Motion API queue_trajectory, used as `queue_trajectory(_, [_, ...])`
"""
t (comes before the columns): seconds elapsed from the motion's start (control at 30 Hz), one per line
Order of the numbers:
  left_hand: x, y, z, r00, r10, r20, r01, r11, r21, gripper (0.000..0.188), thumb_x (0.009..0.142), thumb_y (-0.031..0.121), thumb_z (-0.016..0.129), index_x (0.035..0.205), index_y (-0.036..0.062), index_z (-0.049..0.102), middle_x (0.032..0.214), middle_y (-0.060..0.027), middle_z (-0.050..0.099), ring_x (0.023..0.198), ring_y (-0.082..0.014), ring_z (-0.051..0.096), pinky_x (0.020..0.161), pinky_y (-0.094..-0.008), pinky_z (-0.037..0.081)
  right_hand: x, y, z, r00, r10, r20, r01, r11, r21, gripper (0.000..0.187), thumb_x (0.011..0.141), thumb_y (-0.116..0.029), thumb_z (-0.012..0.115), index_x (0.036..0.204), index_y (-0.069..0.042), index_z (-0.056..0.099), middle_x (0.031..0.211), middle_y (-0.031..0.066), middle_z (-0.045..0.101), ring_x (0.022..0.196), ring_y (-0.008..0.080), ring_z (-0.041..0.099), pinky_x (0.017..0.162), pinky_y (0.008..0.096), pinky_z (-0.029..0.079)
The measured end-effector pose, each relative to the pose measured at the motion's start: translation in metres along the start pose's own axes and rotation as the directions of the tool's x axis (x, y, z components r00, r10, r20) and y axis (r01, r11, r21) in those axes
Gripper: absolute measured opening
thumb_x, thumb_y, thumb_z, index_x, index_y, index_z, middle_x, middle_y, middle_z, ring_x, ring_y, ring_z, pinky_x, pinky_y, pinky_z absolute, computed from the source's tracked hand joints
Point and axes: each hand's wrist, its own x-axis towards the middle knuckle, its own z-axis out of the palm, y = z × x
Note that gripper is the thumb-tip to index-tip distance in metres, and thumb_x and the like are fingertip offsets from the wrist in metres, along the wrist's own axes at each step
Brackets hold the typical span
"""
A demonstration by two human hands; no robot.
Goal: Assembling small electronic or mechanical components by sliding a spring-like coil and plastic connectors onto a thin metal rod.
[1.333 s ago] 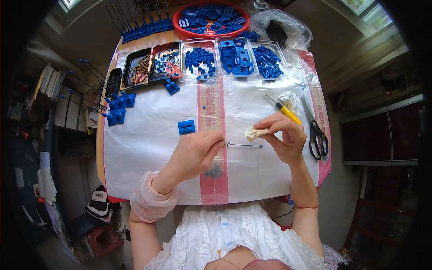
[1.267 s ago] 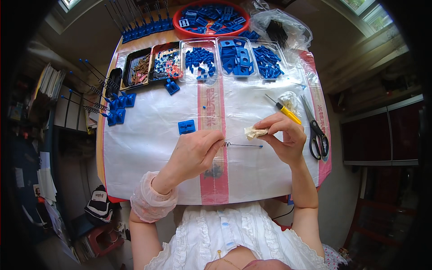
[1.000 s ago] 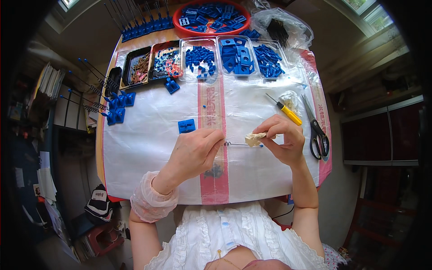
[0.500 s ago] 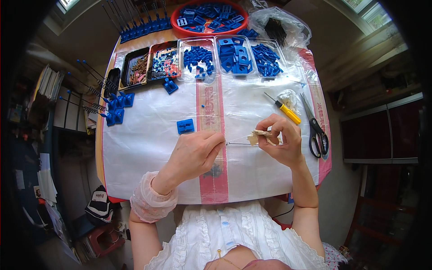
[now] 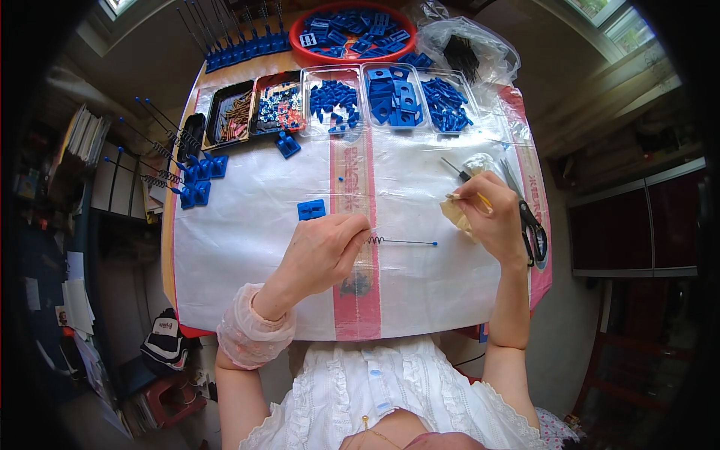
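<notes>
Rod (image 5: 405, 241) with a spring at one end lies out from my left hand (image 5: 324, 251), whose fingertips pinch the spring end just above the white-covered table (image 5: 247, 225). My right hand (image 5: 491, 217) is closed on a small stick and a pale cloth (image 5: 456, 215), apart from the rod's blue tip. Scissors (image 5: 534, 229) lie just beside that hand; a blue block (image 5: 311, 209) sits near my left.

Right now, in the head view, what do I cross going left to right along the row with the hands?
Left hand → spring-ended rod with blue tip → right hand holding a beige cloth → black scissors.
</notes>
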Motion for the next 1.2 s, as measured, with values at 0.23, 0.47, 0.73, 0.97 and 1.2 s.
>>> queue_trajectory(0.23, [0.000,-0.001,0.002,1.000,-0.019,-0.001,0.019,0.999,-0.034,0.006,0.096,0.007,0.063,0.095,0.0013,0.064,0.082,-0.0148,0.068,0.074,-0.0337,0.067,0.065,-0.0392,0.051,-0.002,0.016,0.014,0.968,0.195,0.159,-0.176,0.976,-0.124,0.007,0.084,-0.001,0.072,0.090,0.001,0.072,0.088,0.0142,0.067,0.083,0.0301,0.067,0.078,0.0388,0.053])
queue_trajectory(0.47, [-0.001,-0.001,0.003,1.000,-0.014,-0.012,0.013,0.999,-0.045,0.006,0.095,0.006,0.062,0.096,0.0009,0.064,0.083,-0.0154,0.068,0.075,-0.0348,0.067,0.066,-0.0398,0.051,0.003,0.031,0.020,0.999,-0.036,0.031,0.040,0.989,-0.144,0.009,0.090,-0.002,0.067,0.095,0.004,0.071,0.097,0.0123,0.067,0.090,0.0291,0.064,0.085,0.0372,0.051])
queue_trajectory(0.73, [-0.003,-0.006,0.009,0.973,-0.219,0.072,0.224,0.830,-0.510,0.016,0.105,0.011,0.055,0.099,-0.0006,0.064,0.077,-0.0049,0.061,0.069,-0.0135,0.057,0.065,-0.0274,0.046,0.000,0.014,0.022,0.957,0.272,0.098,-0.281,0.796,0.536,0.013,0.099,-0.010,0.067,0.107,0.001,0.070,0.100,0.0033,0.065,0.092,0.0108,0.061,0.085,0.0278,0.049])
queue_trajectory(0.97, [-0.002,0.005,0.015,0.970,-0.242,0.023,0.203,0.753,-0.625,0.017,0.107,0.012,0.055,0.109,0.0006,0.068,0.082,-0.0028,0.062,0.069,-0.0074,0.051,0.062,-0.0251,0.043,-0.020,-0.032,0.067,0.955,0.172,0.242,-0.293,0.669,0.683,0.012,0.100,-0.011,0.066,0.102,-0.001,0.060,0.096,0.0009,0.058,0.090,0.0091,0.058,0.086,0.0267,0.047])
queue_trajectory(1.2, [-0.005,0.000,0.021,0.977,-0.210,-0.033,0.159,0.823,-0.546,0.015,0.097,0.008,0.073,0.110,0.0013,0.072,0.082,0.0016,0.066,0.066,-0.0030,0.050,0.059,-0.0214,0.041,-0.027,-0.039,0.081,0.946,0.170,0.275,-0.320,0.607,0.727,0.011,0.100,-0.009,0.066,0.101,-0.001,0.059,0.094,0.0016,0.055,0.090,0.0092,0.055,0.084,0.0265,0.045])
